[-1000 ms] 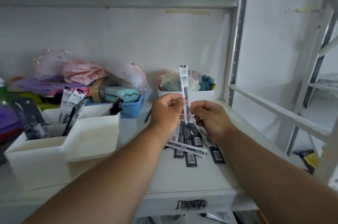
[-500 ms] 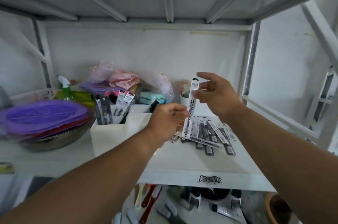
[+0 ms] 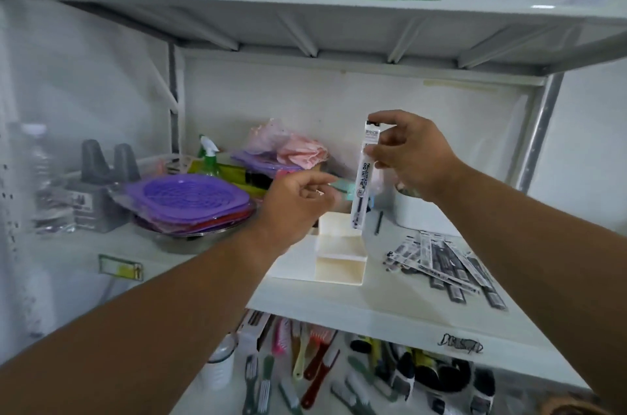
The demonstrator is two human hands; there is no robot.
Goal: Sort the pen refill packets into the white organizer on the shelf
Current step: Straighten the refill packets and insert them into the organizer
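Observation:
My right hand (image 3: 412, 155) pinches one pen refill packet (image 3: 362, 180) near its top, so the packet hangs upright over the back of the white organizer (image 3: 339, 257). Stepped white compartments make up the organizer, which stands on the shelf board (image 3: 390, 309). My left hand (image 3: 295, 204) hovers in front of the organizer's left half, fingers loosely curled and holding nothing, and it hides that half. Several more refill packets (image 3: 441, 262) lie fanned out on the board to the right of the organizer.
A purple perforated lid on a metal bowl (image 3: 190, 201) sits left of the organizer, with a green spray bottle (image 3: 210, 156) and pink bags (image 3: 291, 150) behind. A white tub (image 3: 417, 211) stands at the back right. Combs and brushes (image 3: 305, 374) fill the shelf below.
The view pulled back and up. My right hand lifted the packet higher and shifted it over the organizer. My left hand let go of the packet and now hovers free.

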